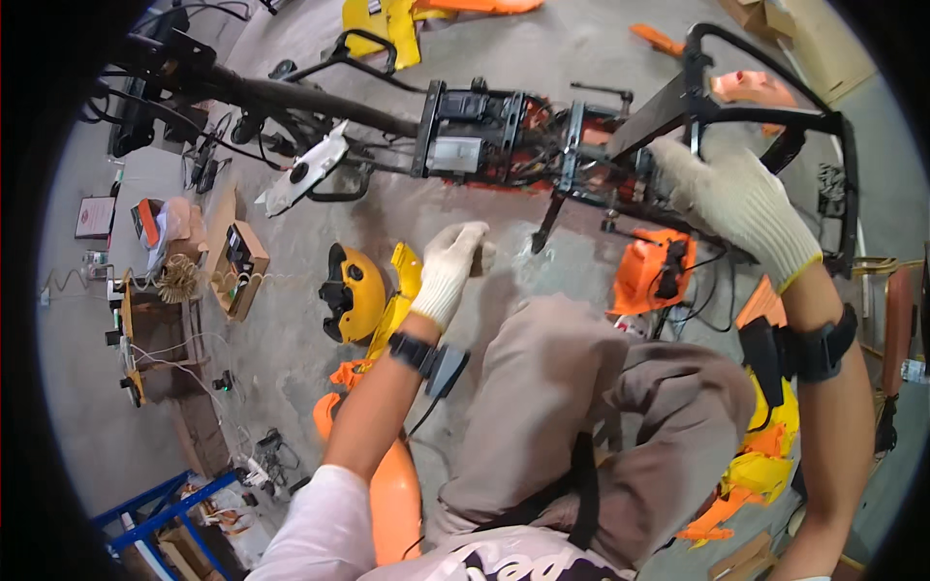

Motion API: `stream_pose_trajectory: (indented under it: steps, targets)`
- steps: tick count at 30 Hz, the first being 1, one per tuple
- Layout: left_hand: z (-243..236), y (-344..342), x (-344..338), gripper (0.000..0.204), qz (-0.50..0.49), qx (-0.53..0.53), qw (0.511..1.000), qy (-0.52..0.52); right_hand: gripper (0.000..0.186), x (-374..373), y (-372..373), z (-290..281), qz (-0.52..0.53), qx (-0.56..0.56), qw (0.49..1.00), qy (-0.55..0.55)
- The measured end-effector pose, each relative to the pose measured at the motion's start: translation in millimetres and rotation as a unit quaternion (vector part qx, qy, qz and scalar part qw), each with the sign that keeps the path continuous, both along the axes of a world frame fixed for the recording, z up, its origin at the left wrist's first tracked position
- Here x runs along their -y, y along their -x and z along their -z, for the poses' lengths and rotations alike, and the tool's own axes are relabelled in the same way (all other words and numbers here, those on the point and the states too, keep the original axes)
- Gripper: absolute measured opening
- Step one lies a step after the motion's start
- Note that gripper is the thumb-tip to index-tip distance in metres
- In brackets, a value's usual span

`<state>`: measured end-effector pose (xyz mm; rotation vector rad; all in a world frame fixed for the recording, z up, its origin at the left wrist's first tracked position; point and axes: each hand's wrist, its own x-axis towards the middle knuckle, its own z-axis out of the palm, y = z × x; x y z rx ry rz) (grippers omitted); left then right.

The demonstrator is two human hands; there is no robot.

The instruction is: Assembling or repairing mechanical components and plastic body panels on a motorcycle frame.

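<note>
bare frame: the black vehicle frame lies across the far part of the floor, its rear end toward the floor's right edge; a silver box sits at its middle, and a white plate is near the front end.
right hand: the gloved right hand is at the frame's rear end, beside the black rack; its fingertips are partly hidden, so i cannot tell whether they are clamped on anything.
left hand: the gloved left hand is on the near side of the frame, apart from it, fingers together and curled; i cannot tell whether something small is pinched there.
step in hand: probably handling or steadying the rear end by the rack.
next move: seems to call for a sure hold on the rear end, with fingers clear of loose wiring.
floor, near the frame: an orange housing with black wires lies near the rear end; a yellow shell lies left of the left hand.
floor, near edge: a long orange panel at left, yellow and orange pieces at right.
floor, far edge: a yellow panel.
room: a cardboard box toward the left edge, a blue metal rack at the near left corner.
</note>
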<state>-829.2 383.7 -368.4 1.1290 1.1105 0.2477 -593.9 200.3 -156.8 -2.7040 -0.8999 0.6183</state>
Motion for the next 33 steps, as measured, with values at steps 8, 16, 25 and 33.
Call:
stream_pose_trajectory:
  steps: [8, 16, 25, 33]
  targets:
    - [171, -56, -81, 0.036, 0.009, -0.044, 0.997, 0.056, 0.044, 8, -18, 42, -0.149, 0.154, 0.976, -0.036]
    - [232, -95, -130, 0.041, -0.114, -0.071, 0.991, 0.026, 0.023, 12, -32, 57, -0.156, 0.151, 0.976, -0.015]
    - [259, -106, -146, 0.025, -0.049, -0.029, 0.998, -0.034, 0.031, 1, -17, 29, 0.171, -0.052, 0.984, 0.026]
    - [250, -103, -138, 0.029, -0.096, 0.068, 0.991, -0.061, 0.047, -6, -10, 24, -0.044, -0.070, 0.995, -0.053]
